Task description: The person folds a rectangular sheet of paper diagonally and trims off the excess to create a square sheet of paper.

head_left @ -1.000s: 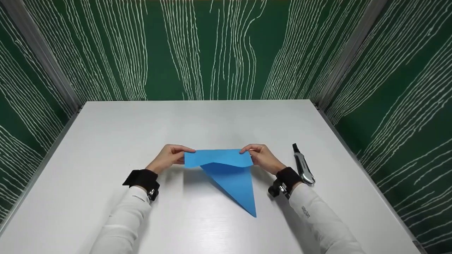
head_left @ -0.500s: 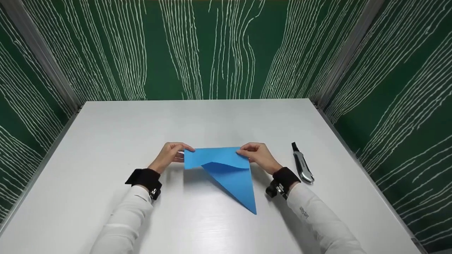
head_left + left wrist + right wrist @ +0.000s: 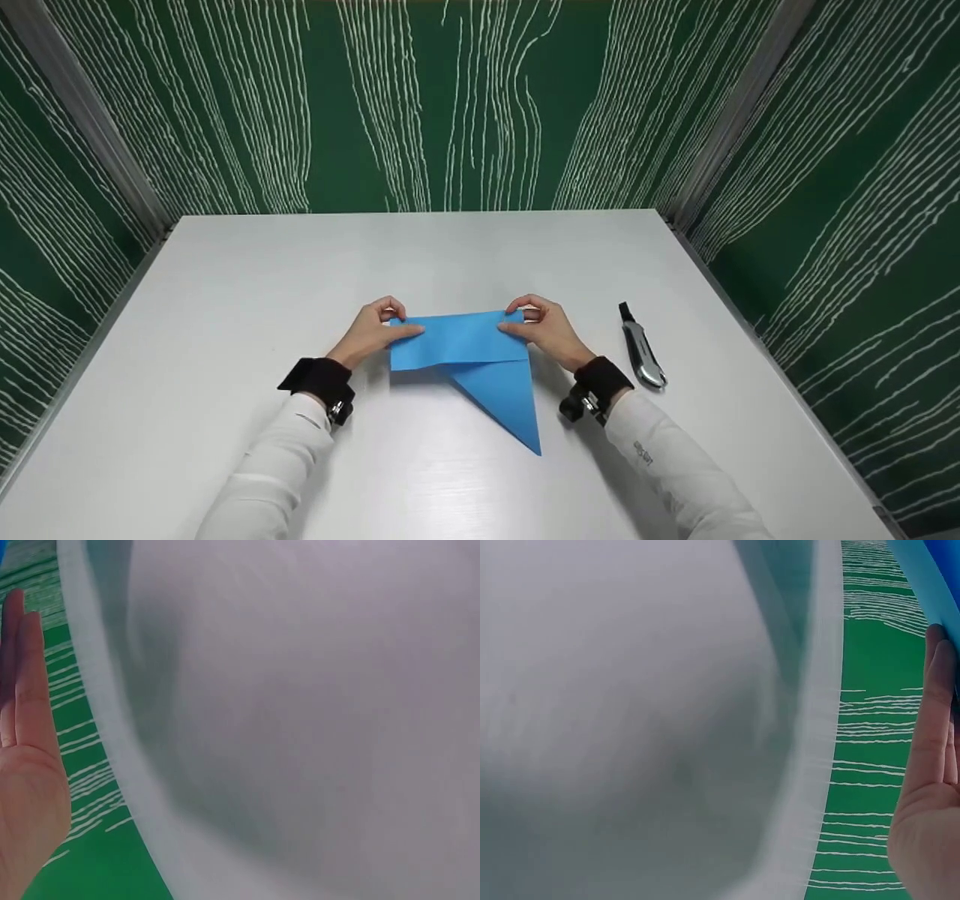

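Note:
A folded sheet of blue paper (image 3: 465, 339) is held up over the middle of the white table in the head view. Its upper part is a wide band, and a pointed flap hangs below on the right, its tip toward the person. My left hand (image 3: 373, 330) pinches the upper left corner, thumb on the near face. At the upper right corner my right hand (image 3: 551, 330) pinches the sheet the same way. The left wrist view has the left hand (image 3: 31, 757) at its left edge; in the right wrist view the right hand (image 3: 934, 780) touches the paper (image 3: 922, 577).
A grey and black utility knife (image 3: 643, 349) lies on the white table (image 3: 300, 262), right of the right hand. Green walls (image 3: 480, 112) with white wavy lines stand behind the table and at both sides.
Both thumbs have moved inward onto the paper's near face. The band's lower edge has come down over the flap and lies flatter; the paper's right end has shifted slightly left and up.

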The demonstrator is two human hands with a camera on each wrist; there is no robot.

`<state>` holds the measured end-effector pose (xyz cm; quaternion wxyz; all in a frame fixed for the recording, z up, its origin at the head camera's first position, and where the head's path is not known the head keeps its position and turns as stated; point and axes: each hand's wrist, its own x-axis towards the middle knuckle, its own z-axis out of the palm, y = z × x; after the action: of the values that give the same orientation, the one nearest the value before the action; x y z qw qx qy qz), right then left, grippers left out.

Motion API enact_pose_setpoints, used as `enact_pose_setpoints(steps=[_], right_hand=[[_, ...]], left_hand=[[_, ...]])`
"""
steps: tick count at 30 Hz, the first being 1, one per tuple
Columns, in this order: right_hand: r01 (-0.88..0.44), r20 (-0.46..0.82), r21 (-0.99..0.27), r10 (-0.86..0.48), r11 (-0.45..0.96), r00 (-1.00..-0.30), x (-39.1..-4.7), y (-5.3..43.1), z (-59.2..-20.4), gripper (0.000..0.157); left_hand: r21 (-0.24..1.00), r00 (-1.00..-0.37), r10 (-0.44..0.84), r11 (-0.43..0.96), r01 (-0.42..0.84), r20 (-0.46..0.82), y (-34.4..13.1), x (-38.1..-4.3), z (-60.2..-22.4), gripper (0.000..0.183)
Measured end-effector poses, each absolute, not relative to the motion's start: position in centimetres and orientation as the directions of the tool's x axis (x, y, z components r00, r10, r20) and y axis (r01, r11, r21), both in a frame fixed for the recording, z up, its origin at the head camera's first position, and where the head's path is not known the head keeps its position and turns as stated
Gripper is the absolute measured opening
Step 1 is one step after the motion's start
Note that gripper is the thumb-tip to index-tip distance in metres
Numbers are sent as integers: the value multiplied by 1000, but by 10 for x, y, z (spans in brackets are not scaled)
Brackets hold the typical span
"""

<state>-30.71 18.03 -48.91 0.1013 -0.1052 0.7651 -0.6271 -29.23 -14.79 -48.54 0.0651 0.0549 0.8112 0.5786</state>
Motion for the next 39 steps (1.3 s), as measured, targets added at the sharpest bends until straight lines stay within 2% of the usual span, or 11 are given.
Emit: enact_pose_setpoints(steps=[6, 9, 15, 22, 28, 39], right_hand=[[-24, -42, -976, -290, 218, -956, -306, 181, -488, 49], [-47, -29, -971, -306, 236, -952, -305, 181, -488, 46], [-54, -30, -961, -300, 269, -954, -304, 181, -489, 38], [-57, -31, -956, -291, 288, -956, -304, 178, -488, 38], [-47, -49, -954, -310, 295, -949, -305, 174, -488, 37], [-36, -58, -960, -322, 278, -945, -305, 169, -488, 38]], left_hand=[[942, -977, 194, 334, -19, -89, -147, -295, -488, 41], [930, -969, 225, 369, -9, -99, -147, -296, -486, 43], [880, -961, 235, 475, -15, -143, -141, -297, -476, 34], [782, -945, 298, 618, 83, -135, -126, -303, -463, 33], [750, -908, 382, 648, 131, -172, -108, -304, -453, 36], [740, -869, 471, 637, 216, -152, -85, -308, -444, 32]])
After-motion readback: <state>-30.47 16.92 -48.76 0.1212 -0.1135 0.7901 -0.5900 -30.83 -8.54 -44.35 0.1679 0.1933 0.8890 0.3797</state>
